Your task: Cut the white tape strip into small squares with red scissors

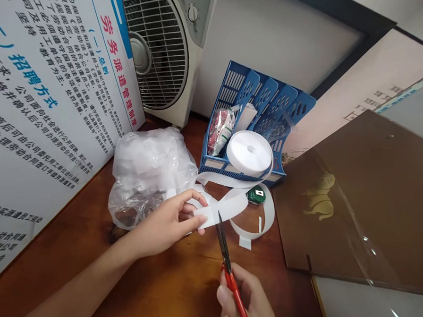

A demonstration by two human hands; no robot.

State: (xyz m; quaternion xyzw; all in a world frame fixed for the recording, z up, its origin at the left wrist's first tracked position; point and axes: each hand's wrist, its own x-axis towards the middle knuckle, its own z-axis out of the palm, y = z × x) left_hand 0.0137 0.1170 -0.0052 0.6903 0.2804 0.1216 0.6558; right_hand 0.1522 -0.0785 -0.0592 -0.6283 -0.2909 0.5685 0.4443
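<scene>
White strip (230, 207) is above the table (169, 284), inward from its right edge and before the blue rack (262, 92). My left hand (183, 214) pinches this strip between thumb and fingers; my right hand (245, 295) has fingers curled around red-handled scissors (231, 270), points at the strip.

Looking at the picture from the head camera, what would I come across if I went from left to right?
White board with printed writing → crumpled clear plastic bag → left hand → red-handled scissors → large brown panel.
</scene>
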